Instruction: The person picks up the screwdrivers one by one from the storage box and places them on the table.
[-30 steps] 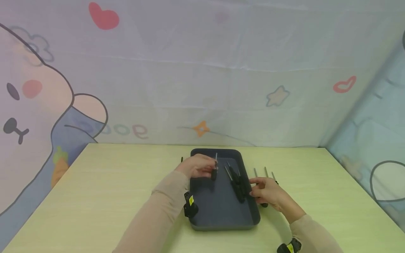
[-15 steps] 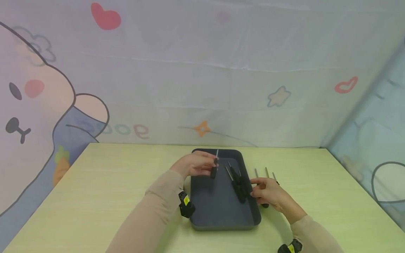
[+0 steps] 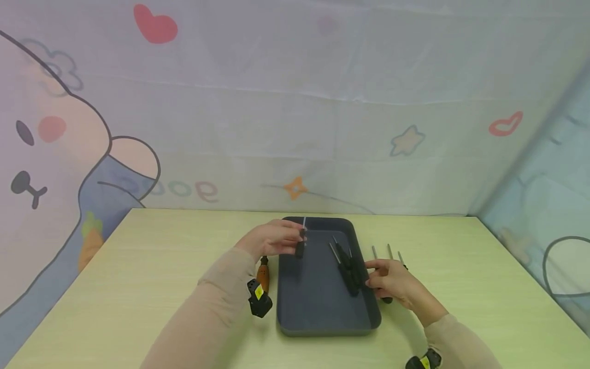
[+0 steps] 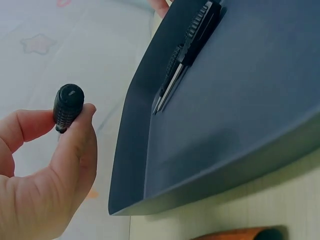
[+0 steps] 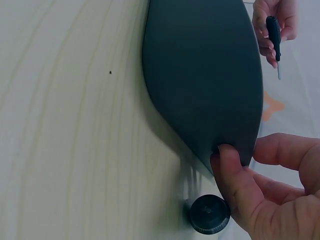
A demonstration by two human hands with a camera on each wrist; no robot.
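Observation:
My left hand (image 3: 272,239) pinches a screwdriver (image 3: 300,247) by its black handle, over the far left part of a dark grey tray (image 3: 318,310). Its thin shaft points away from me. In the left wrist view the handle end (image 4: 69,101) sits between thumb and fingers. At the tray's right side my right hand (image 3: 392,279) grips the rim; the right wrist view shows the thumb (image 5: 231,165) against the outer wall. Several black-handled screwdrivers (image 3: 345,274) lie inside along the right wall.
Three metal shafts (image 3: 390,251) show on the table right of the tray, their handles partly hidden by my right hand. An orange-handled tool (image 3: 263,277) lies left of the tray, under my left wrist. A printed cloth (image 3: 322,128) hangs behind the table.
My left hand has shifted left with the screwdriver, uncovering the orange-handled tool. The right hand stays at the tray's rim.

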